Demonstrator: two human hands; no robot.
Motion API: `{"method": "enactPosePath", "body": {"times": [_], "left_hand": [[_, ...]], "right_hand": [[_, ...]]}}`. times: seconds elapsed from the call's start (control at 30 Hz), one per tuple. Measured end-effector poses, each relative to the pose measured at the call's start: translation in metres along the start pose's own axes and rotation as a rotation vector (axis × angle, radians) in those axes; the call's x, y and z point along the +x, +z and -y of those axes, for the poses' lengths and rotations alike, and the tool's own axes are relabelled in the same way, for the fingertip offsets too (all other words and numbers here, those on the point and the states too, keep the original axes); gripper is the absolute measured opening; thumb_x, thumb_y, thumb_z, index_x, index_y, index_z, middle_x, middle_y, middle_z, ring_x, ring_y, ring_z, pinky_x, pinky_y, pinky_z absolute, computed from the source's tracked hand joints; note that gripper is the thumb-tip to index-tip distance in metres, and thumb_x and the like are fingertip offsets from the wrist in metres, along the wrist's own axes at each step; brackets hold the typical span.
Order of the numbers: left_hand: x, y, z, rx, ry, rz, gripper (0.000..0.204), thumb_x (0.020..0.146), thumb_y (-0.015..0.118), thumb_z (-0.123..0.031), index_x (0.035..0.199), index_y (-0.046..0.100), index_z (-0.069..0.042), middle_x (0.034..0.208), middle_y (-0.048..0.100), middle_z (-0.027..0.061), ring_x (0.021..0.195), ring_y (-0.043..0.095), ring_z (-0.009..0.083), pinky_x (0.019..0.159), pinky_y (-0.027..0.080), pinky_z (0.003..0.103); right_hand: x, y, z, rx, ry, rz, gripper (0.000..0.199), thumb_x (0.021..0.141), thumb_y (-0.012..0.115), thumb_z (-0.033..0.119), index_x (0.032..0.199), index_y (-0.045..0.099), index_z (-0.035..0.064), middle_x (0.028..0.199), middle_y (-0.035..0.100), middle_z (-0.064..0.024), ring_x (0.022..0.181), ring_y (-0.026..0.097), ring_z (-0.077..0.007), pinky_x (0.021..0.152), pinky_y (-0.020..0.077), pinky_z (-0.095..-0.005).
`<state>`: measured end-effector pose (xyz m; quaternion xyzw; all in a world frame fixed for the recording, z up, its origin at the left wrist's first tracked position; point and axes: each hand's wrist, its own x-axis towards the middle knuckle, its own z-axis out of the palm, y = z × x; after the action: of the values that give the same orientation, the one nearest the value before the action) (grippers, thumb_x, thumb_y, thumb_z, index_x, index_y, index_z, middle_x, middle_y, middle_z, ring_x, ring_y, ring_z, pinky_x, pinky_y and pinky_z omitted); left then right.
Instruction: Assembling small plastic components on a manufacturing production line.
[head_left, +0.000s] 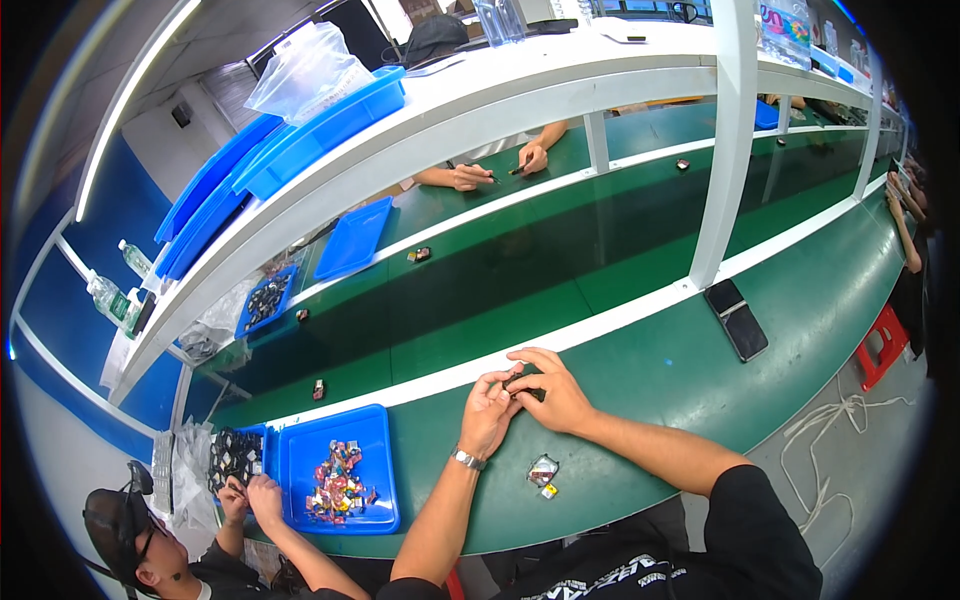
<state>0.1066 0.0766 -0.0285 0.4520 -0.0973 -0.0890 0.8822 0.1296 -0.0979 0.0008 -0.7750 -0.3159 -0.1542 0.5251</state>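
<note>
Near the centre of the frame, just below the white strip that edges the green bench (640,400), both hands meet over a small dark part (522,385). The left hand (488,405), with a watch at its wrist, curls its fingers in from below; the right hand (550,390) closes over the part from the right, thumb and fingertips pinching it. The two hands are pressed close together, not spread.

To do this fitting well, the part should probably stay low over the bench with both wrists steady, so that anything that slips lands near the small silver piece (542,470) lying just below the hands. A firm pinch on the part's edges would likely leave its middle free to work on.

The part is mostly covered by fingers, so its shape is hard to make out. The contents of the blue tray (340,485) at lower left read only as a mixed coloured heap. A dark phone (737,318) lies to the right.
</note>
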Motion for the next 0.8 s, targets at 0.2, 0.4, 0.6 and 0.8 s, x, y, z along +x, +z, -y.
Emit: {"method": "enactPosePath", "body": {"times": [0.2, 0.4, 0.6, 0.8], "left_hand": [[-0.0026, 0.0014, -0.0020, 0.020, 0.003, -0.027, 0.024, 0.099, 0.054, -0.006, 0.122, 0.047, -0.006, 0.146, 0.046, 0.0171, 0.124, 0.055, 0.0251, 0.106, 0.045, 0.043], [-0.0022, -0.0034, -0.0008, -0.017, -0.031, -0.008, 0.025, 0.099, 0.054, -0.006, 0.123, 0.047, -0.006, 0.144, 0.048, 0.0161, 0.123, 0.055, 0.0241, 0.105, 0.046, 0.042], [-0.0013, -0.0011, 0.0003, 0.001, -0.013, -0.028, 0.025, 0.099, 0.053, -0.005, 0.124, 0.047, -0.007, 0.144, 0.048, 0.0152, 0.123, 0.055, 0.0231, 0.103, 0.047, 0.041], [-0.0013, 0.0019, -0.0019, -0.001, -0.009, -0.042, 0.027, 0.099, 0.053, -0.004, 0.124, 0.047, -0.007, 0.136, 0.053, 0.0132, 0.119, 0.056, 0.0217, 0.103, 0.047, 0.042]], "right_hand": [[0.0011, -0.0042, 0.0026, 0.006, -0.002, 0.038, 0.021, 0.077, 0.068, 0.002, 0.096, 0.075, 0.0094, 0.134, 0.057, -0.0101, 0.130, 0.045, -0.0327, 0.107, 0.0402, -0.0428], [0.0004, -0.0031, 0.0011, 0.027, 0.001, 0.052, 0.020, 0.077, 0.068, 0.002, 0.096, 0.074, 0.0071, 0.132, 0.057, -0.0106, 0.129, 0.046, -0.0323, 0.105, 0.0415, -0.0416], [0.0019, -0.0016, 0.0005, 0.041, -0.023, 0.036, 0.021, 0.077, 0.068, 0.001, 0.096, 0.073, 0.0066, 0.131, 0.057, -0.0109, 0.128, 0.046, -0.0325, 0.104, 0.0418, -0.0420], [0.0029, -0.0061, 0.0013, -0.067, -0.100, 0.025, 0.024, 0.076, 0.070, 0.002, 0.100, 0.071, 0.0071, 0.129, 0.057, -0.0106, 0.125, 0.048, -0.0321, 0.101, 0.0448, -0.0414]]}}
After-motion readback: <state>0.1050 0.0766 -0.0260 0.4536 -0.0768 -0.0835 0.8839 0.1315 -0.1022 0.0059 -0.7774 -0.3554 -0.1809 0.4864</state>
